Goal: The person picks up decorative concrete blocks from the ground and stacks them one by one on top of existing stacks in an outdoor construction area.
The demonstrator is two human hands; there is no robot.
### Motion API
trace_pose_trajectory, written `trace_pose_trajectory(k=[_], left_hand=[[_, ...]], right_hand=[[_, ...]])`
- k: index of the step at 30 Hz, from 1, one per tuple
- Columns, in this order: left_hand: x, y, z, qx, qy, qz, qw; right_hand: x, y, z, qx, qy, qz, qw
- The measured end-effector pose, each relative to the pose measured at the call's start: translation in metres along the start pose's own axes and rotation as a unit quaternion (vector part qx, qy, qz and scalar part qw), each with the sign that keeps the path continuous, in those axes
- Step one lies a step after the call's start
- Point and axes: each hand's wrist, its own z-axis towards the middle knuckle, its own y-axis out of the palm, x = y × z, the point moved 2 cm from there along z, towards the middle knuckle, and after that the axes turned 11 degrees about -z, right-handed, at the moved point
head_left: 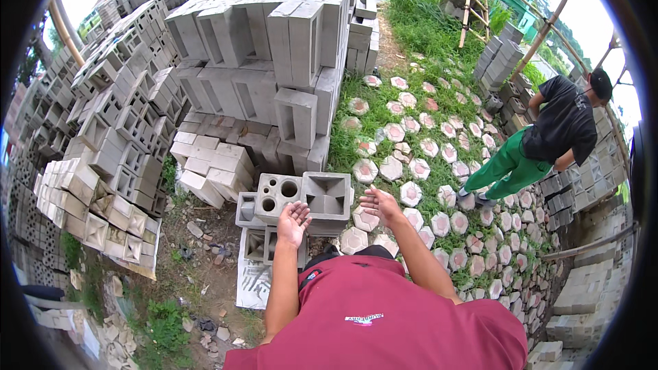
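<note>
Both my hands are raised in front of me, palms turned up and nothing in them. My left hand (pixel 293 224) has its fingers stretched out, just in front of a grey concrete block with round holes (pixel 262 200). To the right, my right hand (pixel 381 206) is held out with its fingers apart, beside a square concrete vent block (pixel 327 226) that has an angled pattern inside. These two blocks sit side by side on top of other blocks. Under my left forearm, more hollow blocks (pixel 255 245) rest on a pale printed sheet (pixel 252 281).
A tall stack of grey hollow blocks (pixel 240 85) rises ahead, with more vent blocks (pixel 103 216) piled at left. Hexagonal paving stones (pixel 411 194) lie in grass at right. There a person in a dark shirt and green trousers (pixel 548 130) stands by stacked blocks.
</note>
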Motion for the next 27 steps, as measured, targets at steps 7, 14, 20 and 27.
trace_pose_trajectory(k=[7, 14, 20, 27], left_hand=[[-0.014, -0.02, 0.018, 0.048, 0.039, -0.037, 0.997], [-0.035, -0.057, 0.007, 0.151, 0.101, -0.043, 0.983], [-0.077, -0.058, 0.032, 0.24, 0.136, -0.081, 0.958], [-0.128, -0.035, 0.05, 0.396, 0.143, -0.053, 0.905]], right_hand=[[0.001, 0.058, 0.066, -0.116, 0.078, -0.066, 0.988], [-0.027, 0.101, 0.112, -0.232, 0.045, -0.3, 0.924], [-0.032, 0.093, 0.17, -0.297, 0.092, -0.32, 0.895], [-0.038, 0.074, 0.243, -0.35, 0.129, -0.354, 0.857]])
